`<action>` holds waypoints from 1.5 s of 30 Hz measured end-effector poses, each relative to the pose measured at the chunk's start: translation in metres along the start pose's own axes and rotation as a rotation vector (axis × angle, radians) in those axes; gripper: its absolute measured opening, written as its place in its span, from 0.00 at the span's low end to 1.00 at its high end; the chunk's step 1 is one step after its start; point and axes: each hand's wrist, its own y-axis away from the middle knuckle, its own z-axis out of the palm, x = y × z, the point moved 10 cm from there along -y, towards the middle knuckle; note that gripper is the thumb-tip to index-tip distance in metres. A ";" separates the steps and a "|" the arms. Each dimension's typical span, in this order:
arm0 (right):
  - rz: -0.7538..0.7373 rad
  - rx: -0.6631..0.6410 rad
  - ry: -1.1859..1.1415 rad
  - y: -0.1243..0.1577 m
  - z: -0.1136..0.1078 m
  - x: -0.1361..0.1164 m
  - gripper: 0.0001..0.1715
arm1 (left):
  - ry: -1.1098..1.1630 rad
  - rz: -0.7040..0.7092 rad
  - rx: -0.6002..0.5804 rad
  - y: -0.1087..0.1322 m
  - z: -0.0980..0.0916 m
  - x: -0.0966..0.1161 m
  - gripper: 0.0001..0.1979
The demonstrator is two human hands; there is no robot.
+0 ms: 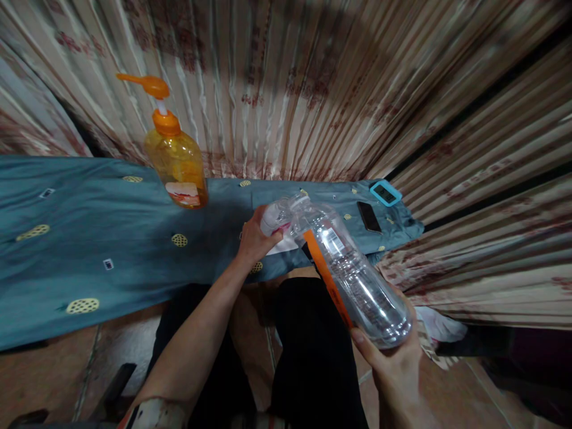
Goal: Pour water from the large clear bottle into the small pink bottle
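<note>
Right hand (395,363) is cupping the base of a clear bottle (353,274) tilting over the front edge of the surface (111,238), left hand (254,241) gripping a small container (273,219), too blurred to identify, at its neck.

Holds a clear bottle (357,280) tilted over the lap, right hand (397,363) cupping its base, neck pointing up toward the table edge. Grips a small bottle (273,219) in left hand (257,238), pressed against the clear bottle's mouth. On the blue cloth (89,238): orange pump bottle (176,158) upright, well left of the hands; dark phone (369,216) and blue-framed gadget (385,193) near each other at right. Striped curtain (313,89) behind.
</note>
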 end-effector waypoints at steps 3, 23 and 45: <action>0.041 0.012 -0.016 0.000 0.001 0.001 0.55 | -0.009 0.022 0.001 0.000 0.000 0.001 0.26; 0.076 0.013 -0.067 0.002 0.003 0.004 0.55 | 0.002 -0.015 0.001 0.001 -0.003 0.004 0.26; -0.006 0.000 0.006 0.001 0.000 -0.005 0.52 | -0.002 0.004 0.001 0.001 -0.003 0.003 0.25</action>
